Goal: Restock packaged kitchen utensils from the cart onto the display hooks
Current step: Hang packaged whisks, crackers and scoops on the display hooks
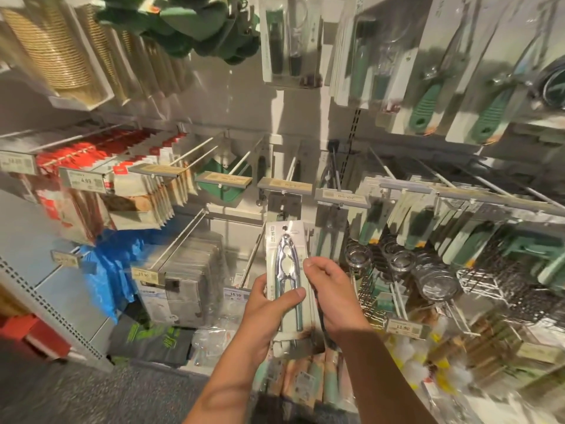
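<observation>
A packaged metal nutcracker (286,258) on a white card with a hang hole at its top is held upright in front of the display. My left hand (269,304) grips its lower part, thumb across the front. My right hand (328,289) pinches the card's right edge with curled fingers. The card's top sits just below a grey price-tag hook (284,185) in the middle row. More packaged utensils (308,381) lie in the cart below my forearms.
Long white hooks (195,149) jut toward me across the middle row, several bare. Red and beige packs (101,166) hang left, green-handled tools (428,96) upper right, glass jars (400,261) and wire racks (501,280) right. A blue bag (110,270) hangs lower left.
</observation>
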The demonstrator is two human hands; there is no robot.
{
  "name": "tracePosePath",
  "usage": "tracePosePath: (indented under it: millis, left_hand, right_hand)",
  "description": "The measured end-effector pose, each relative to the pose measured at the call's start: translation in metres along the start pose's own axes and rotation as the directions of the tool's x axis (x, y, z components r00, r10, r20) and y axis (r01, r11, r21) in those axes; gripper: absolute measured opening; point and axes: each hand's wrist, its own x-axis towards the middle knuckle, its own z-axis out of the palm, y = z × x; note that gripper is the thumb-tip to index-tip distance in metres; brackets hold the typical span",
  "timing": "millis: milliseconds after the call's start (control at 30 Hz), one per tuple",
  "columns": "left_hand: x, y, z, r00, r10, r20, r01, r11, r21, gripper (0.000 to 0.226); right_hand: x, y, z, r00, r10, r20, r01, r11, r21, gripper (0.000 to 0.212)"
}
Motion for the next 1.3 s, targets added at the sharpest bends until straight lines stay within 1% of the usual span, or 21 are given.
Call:
tracePosePath:
  millis: [133,200,267,300,333,400,467,567,700,733,800,867,900,933,1033,1100,1133,1167,1233,1267,1300]
  left_hand:
    - [-0.003,-0.001,-0.001,0.999,0.041,0.025,-0.041,0.999,-0.012,0.046]
    - [-0.005,0.000,0.000,0.998,0.051,0.028,-0.050,0.998,-0.045,0.028]
    - [-0.008,0.005,0.002,1.000,0.004,0.005,-0.003,0.996,-0.088,0.009]
    - [-0.006,0.005,0.002,1.000,0.000,0.012,0.001,0.996,-0.089,0.011]
    - [-0.004,0.006,0.003,1.000,-0.013,0.006,0.013,0.995,-0.104,0.024]
    - [-0.003,0.007,0.002,0.999,-0.038,0.005,0.039,0.989,-0.143,0.035]
    - [-0.014,0.017,0.008,0.998,-0.056,0.022,0.059,0.985,-0.163,0.040]
    - [-0.025,0.025,0.011,1.000,-0.024,0.016,0.026,0.981,-0.191,0.043]
    - [0.001,0.005,0.001,0.999,-0.051,-0.013,0.047,0.971,-0.234,0.053]
    - [-0.001,0.006,0.001,0.998,-0.047,-0.037,0.037,0.972,-0.231,0.057]
    - [-0.005,0.006,0.001,0.996,-0.046,-0.079,0.034,0.990,-0.139,0.067]
    - [-0.006,0.005,0.000,0.996,-0.024,-0.091,0.015,0.995,-0.101,0.046]
    - [-0.007,0.004,0.000,0.998,-0.016,-0.063,0.010,0.995,-0.096,0.039]
    - [-0.010,0.006,0.000,0.999,-0.002,-0.048,-0.003,0.995,-0.104,0.042]
    - [-0.011,0.008,0.003,0.998,0.028,-0.050,-0.034,0.992,-0.122,0.065]
    - [-0.009,0.008,0.002,0.996,0.057,-0.069,-0.066,0.989,-0.136,0.073]
    - [-0.007,0.007,0.002,0.995,0.069,-0.074,-0.079,0.987,-0.142,0.075]
    - [-0.007,0.006,0.003,0.995,0.067,-0.070,-0.077,0.987,-0.142,0.071]
    - [-0.006,0.005,0.003,0.995,0.077,-0.061,-0.086,0.984,-0.154,0.047]
    - [-0.005,0.004,0.002,0.995,0.084,-0.055,-0.092,0.982,-0.164,0.038]
    - [-0.006,0.005,0.002,0.995,0.084,-0.045,-0.090,0.981,-0.169,0.037]
  right_hand:
    - [0.001,0.005,0.008,0.999,-0.032,-0.007,0.032,0.999,0.006,0.027]
    - [0.000,0.007,0.011,0.998,-0.059,-0.018,0.059,0.998,0.000,0.028]
    - [-0.002,0.010,0.012,0.997,-0.079,-0.024,0.078,0.997,-0.014,0.026]
    - [-0.003,0.010,0.013,0.996,-0.089,-0.031,0.088,0.996,-0.036,0.024]
    - [-0.005,0.009,0.014,0.995,-0.098,-0.030,0.096,0.994,-0.057,0.022]
    - [-0.007,0.007,0.015,0.995,-0.101,-0.004,0.100,0.991,-0.089,0.025]
    - [-0.006,0.008,0.015,0.994,-0.108,0.015,0.109,0.986,-0.126,0.035]
    - [-0.002,0.011,0.014,0.994,-0.109,0.015,0.110,0.985,-0.130,0.041]
    - [-0.002,0.010,0.012,0.997,-0.078,-0.009,0.078,0.996,-0.031,0.069]
    - [0.000,0.011,0.010,0.998,-0.052,-0.017,0.053,0.999,0.005,0.068]
    - [0.003,0.011,0.005,0.999,-0.028,-0.025,0.029,0.999,0.038,0.047]
    - [0.005,0.011,-0.001,0.999,-0.029,-0.036,0.031,0.999,0.035,0.036]
    - [0.005,0.009,-0.004,0.998,-0.038,-0.045,0.039,0.999,0.028,0.039]
    - [0.005,0.008,-0.007,0.998,-0.047,-0.053,0.048,0.998,0.028,0.045]
    - [0.004,0.005,-0.016,0.994,-0.063,-0.087,0.066,0.997,0.035,0.065]
    - [0.004,0.004,-0.023,0.994,-0.066,-0.087,0.070,0.996,0.049,0.063]
    - [0.004,0.002,-0.027,0.994,-0.064,-0.088,0.068,0.997,0.043,0.054]
    - [0.003,-0.001,-0.029,0.994,-0.063,-0.095,0.067,0.997,0.035,0.041]
    - [0.004,-0.004,-0.033,0.991,-0.079,-0.110,0.084,0.996,0.039,0.025]
    - [0.004,-0.005,-0.034,0.988,-0.095,-0.125,0.101,0.994,0.040,0.025]
    - [0.005,-0.007,-0.034,0.983,-0.109,-0.150,0.116,0.992,0.039,0.029]
